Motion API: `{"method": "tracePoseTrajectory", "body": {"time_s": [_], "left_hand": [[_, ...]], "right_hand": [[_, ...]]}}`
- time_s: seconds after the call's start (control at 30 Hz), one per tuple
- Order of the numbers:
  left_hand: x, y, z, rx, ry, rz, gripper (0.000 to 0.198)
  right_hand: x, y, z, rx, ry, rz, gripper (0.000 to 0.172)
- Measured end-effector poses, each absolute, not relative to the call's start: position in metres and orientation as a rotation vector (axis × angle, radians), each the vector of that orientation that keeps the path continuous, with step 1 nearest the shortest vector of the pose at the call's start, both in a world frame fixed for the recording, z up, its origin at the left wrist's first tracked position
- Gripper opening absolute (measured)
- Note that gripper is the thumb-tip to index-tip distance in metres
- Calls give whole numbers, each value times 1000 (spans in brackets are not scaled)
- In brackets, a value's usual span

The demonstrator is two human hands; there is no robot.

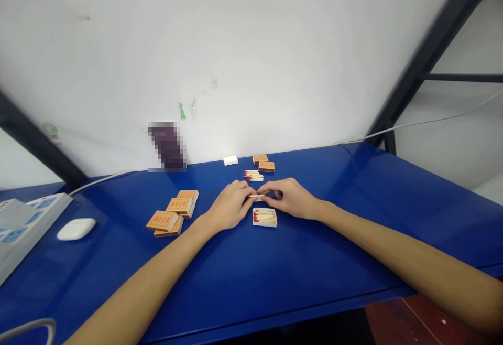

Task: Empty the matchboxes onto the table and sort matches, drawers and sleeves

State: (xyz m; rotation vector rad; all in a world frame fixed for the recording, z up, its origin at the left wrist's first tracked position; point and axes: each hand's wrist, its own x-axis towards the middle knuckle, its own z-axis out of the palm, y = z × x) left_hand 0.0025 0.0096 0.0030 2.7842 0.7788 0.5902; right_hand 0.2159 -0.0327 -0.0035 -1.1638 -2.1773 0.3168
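Observation:
Between my two hands lie a few matches (257,196), pinched at their ends just above the blue table. My left hand (234,204) has its fingers closed at the red-tipped end. At the other end, my right hand (290,198) pinches with thumb and forefinger. Directly in front of the hands sits a white matchbox tray (265,224) holding several red-headed matches (264,215). Behind the hands, a loose pile of matches (253,175) rests on the table, red heads to the left.
Several orange matchboxes (179,206) are stacked at left; two matchboxes (266,166) lie at the back beside a small white box (230,160). A white earbud case (76,228) and a box-like white object (35,229) occupy the far left of the blue table (334,261). A pixelated dark object leans on the wall.

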Motion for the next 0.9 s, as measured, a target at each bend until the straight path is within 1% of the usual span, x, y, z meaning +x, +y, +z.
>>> {"method": "tracePoseTrajectory", "body": {"time_s": [0.4,0.67,0.9], "left_hand": [[2,9,4,2792,731,584,28],[2,8,5,2803,727,599,28],[3,7,5,2811,758,591,25]], "right_hand": [[212,-33,-6,-1138,-2169,290,11],[210,-33,-5,-1146,-2135,308,13],[209,-34,-7,-1138,-2110,299,12]]}}
